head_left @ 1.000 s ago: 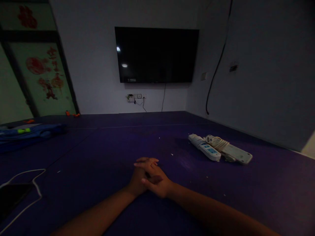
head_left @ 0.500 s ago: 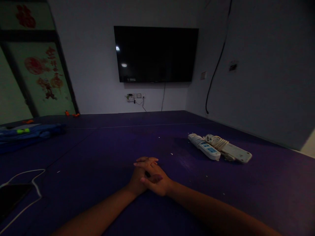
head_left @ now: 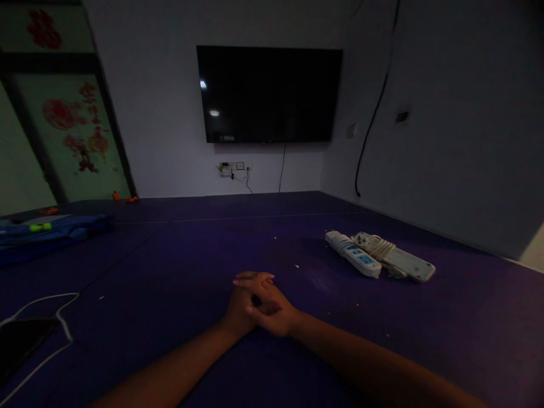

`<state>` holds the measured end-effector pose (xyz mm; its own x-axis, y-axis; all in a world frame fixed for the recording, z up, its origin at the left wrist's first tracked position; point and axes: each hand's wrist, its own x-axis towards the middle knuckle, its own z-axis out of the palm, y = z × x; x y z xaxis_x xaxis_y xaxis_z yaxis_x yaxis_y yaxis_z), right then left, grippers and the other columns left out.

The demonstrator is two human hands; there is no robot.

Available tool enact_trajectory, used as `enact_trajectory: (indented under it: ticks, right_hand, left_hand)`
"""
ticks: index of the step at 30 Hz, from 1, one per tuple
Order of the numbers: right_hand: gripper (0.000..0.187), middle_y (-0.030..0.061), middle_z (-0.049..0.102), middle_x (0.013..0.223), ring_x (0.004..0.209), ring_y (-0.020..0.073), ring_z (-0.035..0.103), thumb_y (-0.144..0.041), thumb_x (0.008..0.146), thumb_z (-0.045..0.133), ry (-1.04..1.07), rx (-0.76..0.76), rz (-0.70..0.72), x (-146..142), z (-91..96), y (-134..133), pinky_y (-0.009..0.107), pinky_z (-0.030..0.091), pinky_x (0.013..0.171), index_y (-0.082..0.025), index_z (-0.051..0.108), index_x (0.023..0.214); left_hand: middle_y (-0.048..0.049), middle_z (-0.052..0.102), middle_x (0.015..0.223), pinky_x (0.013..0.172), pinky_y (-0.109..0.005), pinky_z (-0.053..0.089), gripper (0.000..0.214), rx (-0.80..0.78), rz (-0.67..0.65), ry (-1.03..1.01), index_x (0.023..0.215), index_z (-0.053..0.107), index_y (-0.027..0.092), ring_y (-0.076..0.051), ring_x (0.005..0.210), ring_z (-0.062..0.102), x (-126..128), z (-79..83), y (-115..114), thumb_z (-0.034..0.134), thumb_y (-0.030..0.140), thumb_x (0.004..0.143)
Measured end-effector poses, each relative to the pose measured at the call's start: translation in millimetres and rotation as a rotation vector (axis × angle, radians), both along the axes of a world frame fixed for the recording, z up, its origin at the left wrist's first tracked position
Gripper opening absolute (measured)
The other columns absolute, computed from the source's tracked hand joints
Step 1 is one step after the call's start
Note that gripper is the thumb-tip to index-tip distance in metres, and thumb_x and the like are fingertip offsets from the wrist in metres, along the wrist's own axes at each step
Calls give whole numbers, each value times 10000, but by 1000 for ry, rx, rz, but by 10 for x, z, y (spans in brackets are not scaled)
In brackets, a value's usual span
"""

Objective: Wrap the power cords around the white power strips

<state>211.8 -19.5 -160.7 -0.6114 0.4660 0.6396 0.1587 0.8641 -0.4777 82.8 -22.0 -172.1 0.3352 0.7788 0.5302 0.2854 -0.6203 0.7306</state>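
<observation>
My left hand [head_left: 239, 307] and my right hand [head_left: 278, 311] are clasped together low in the middle of the head view, just above the purple surface [head_left: 191, 255]. The right hand lies across the left and covers most of its fingers. A small dark gap shows between the right thumb and the palm. No object can be made out in either hand. To the right of the hands lie two power strips, a white one with blue sockets [head_left: 361, 259] and another white one [head_left: 410, 264], their cords wound round them.
A dark phone-like device [head_left: 25, 340] with a white cable [head_left: 63, 326] lies at the lower left. Behind it are blue folded clothes [head_left: 76, 229] and small orange pieces [head_left: 131, 199]. A television [head_left: 272, 93] hangs on the far wall; a black cable [head_left: 374, 119] dangles at right.
The clasped hands have shifted very slightly to the right. Nothing else has visibly moved.
</observation>
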Motion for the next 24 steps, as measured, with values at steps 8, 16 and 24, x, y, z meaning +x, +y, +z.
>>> enact_trajectory:
  ticks: [8, 16, 24]
  right_hand:
    - [629, 137, 502, 1264, 1204, 276, 447, -464, 754, 588, -26, 4, -37, -9, -29, 30, 498, 371, 978, -199, 442, 1306]
    - [831, 120, 543, 1234, 1140, 278, 504, -688, 659, 596, 70, -89, 27, 49, 28, 29, 460, 410, 931, -217, 444, 1326]
    - [775, 115, 585, 1206, 1120, 266, 533, -683, 691, 576, 103, -66, 11, 31, 24, 13, 444, 435, 917, -210, 488, 1298]
  left_hand:
    - [-80, 573, 1104, 879, -416, 482, 627, -6, -7, -4, 1184, 556, 229, -279, 1010, 560, -9, 48, -21, 661, 563, 664]
    - [-94, 568, 1106, 883, -421, 472, 786, -59, -73, -64, 1233, 510, 223, -272, 1025, 554, 11, 59, 2, 667, 660, 598]
    - [-99, 564, 1119, 877, -446, 472, 746, -66, -90, -75, 1233, 500, 227, -272, 1030, 551, 17, 34, 27, 669, 629, 628]
